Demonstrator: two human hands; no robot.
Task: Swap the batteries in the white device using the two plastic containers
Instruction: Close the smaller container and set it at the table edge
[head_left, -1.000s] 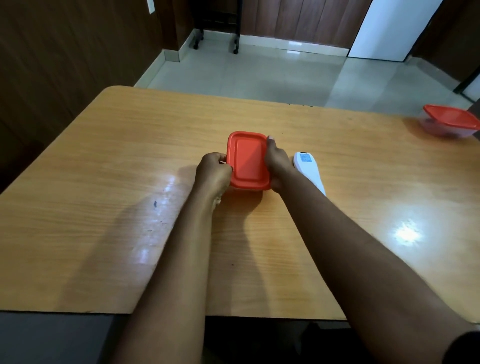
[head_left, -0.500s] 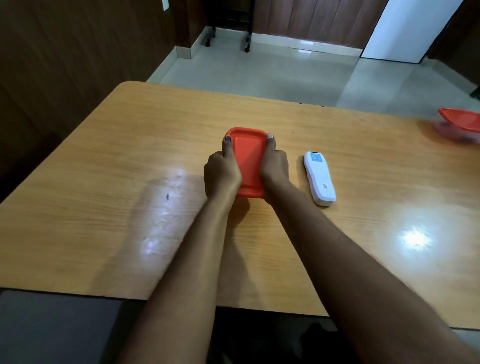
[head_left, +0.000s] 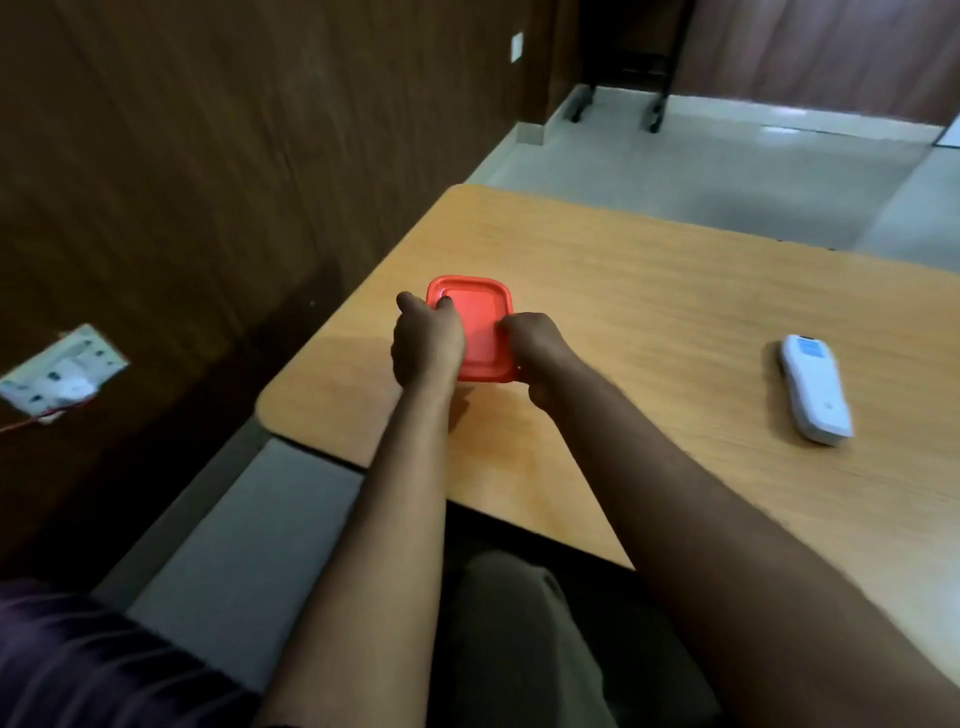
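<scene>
A small plastic container with a red lid (head_left: 480, 322) sits near the left end of the wooden table (head_left: 649, 291). My left hand (head_left: 426, 340) grips its left side, fingers curled over the lid's far left corner. My right hand (head_left: 535, 353) grips the lid's near right edge. The white device (head_left: 814, 395) lies flat on the table well to the right, with a small blue screen at its far end. The second container is out of view.
The table's left edge and rounded near corner (head_left: 270, 410) are close to the container. A dark wood-panelled wall with a white socket plate (head_left: 60, 371) stands to the left. Tiled floor and a wheeled stand (head_left: 618, 98) lie beyond the table.
The container has shifted left, away from the white device, toward the table's left end. My view has swung left, so the far right container has left the frame.
</scene>
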